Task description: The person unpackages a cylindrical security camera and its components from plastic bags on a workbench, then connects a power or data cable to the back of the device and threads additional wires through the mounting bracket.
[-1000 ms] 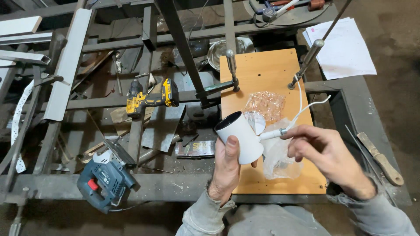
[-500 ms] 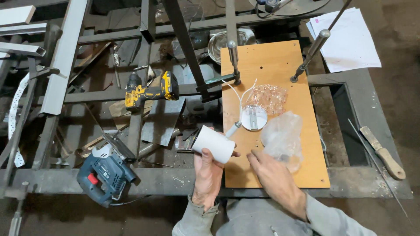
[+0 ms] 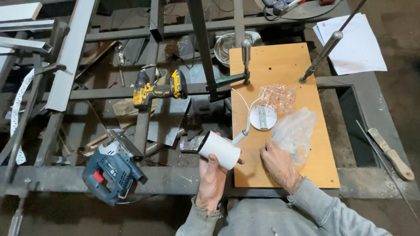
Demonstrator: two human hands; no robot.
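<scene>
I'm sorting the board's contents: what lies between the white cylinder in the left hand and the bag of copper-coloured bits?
In the head view, a round white mounting plate lies on the board between the white cylinder and the bag of copper-coloured bits.

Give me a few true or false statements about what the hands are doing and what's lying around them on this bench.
1. The left hand holds a white cylinder. True.
2. The right hand grips the yellow drill. False: it rests by the clear plastic bag on the wooden board; the drill lies apart on the metal frame.
3. A blue jigsaw lies to the left of the left hand. True.
4. The round white plate sits on the sheets of paper. False: it lies on the wooden board.
</scene>
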